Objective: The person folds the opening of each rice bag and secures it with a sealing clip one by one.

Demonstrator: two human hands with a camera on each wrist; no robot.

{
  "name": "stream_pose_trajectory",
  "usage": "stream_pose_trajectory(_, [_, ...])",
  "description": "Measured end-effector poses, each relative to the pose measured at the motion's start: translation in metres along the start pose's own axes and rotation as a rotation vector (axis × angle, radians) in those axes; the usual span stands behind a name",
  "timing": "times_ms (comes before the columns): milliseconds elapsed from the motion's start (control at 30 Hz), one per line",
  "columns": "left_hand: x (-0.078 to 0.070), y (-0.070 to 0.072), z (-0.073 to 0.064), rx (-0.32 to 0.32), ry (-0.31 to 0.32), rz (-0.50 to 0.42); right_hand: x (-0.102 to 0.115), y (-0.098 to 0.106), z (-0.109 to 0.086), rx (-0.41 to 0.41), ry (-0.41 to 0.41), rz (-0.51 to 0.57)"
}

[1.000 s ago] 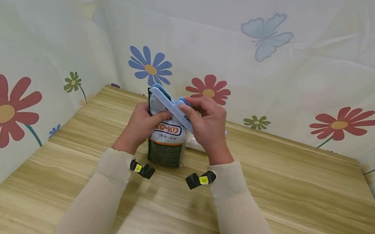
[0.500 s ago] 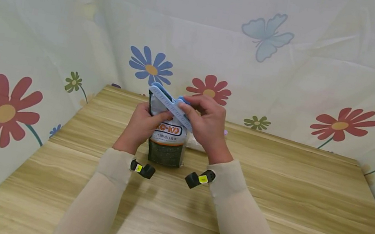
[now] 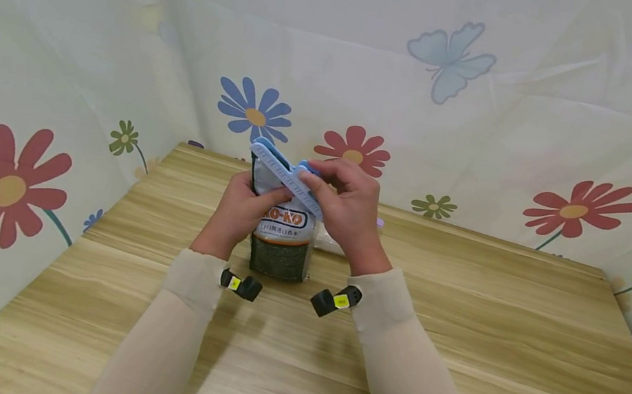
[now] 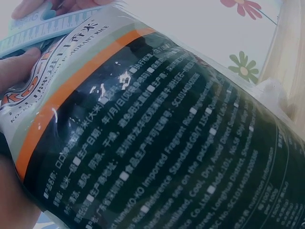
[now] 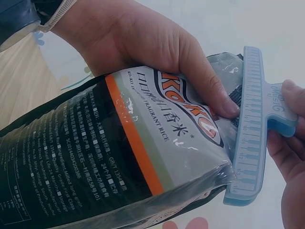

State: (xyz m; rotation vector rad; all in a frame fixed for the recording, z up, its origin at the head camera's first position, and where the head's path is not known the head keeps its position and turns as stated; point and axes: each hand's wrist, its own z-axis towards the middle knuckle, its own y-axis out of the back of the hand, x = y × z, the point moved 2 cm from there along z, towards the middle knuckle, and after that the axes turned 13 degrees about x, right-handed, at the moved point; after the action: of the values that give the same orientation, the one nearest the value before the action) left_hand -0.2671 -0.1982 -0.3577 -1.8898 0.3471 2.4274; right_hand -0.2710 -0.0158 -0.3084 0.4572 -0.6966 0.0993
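A dark green and silver bag of rice [image 3: 281, 247] with an orange stripe stands upright on the wooden table in the head view. My left hand [image 3: 241, 212] grips its upper left side, the thumb lying across the front near the logo. A light blue bag clip [image 3: 277, 166] with piano-key markings slants across the bag's top. My right hand [image 3: 355, 207] pinches the clip's handle between thumb and fingers. In the right wrist view, the clip [image 5: 248, 129] lies along the bag's top end, and the left thumb [image 5: 224, 102] presses the bag close beside it.
Behind the right hand, a clear packet with pale contents [image 3: 330, 241] lies on the wooden table [image 3: 489, 324], partly hidden. A small purple thing [image 3: 380, 223] shows beside that hand. Flower-printed cloth [image 3: 490, 129] hangs at the table's back and sides.
The clip's upper left end has shifted very slightly up and left, and the right hand slightly left with it. The left hand and bag have hardly moved.
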Motion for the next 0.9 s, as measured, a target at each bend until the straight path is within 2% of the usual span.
stream_pose_trajectory(433, [-0.0002, -0.0011, -0.0003, 0.023, -0.018, 0.023, -0.0005, -0.001, -0.0023, 0.007, 0.004, 0.017])
stream_pose_trajectory(700, [0.0006, -0.0006, 0.0002, 0.033, 0.027, 0.042, -0.0011, -0.0034, -0.0038, 0.005, -0.004, 0.022])
stream_pose_trajectory(900, [-0.0006, -0.0008, -0.0007, 0.027, 0.033, 0.033, 0.0, -0.0042, -0.0046, 0.008, -0.011, 0.044])
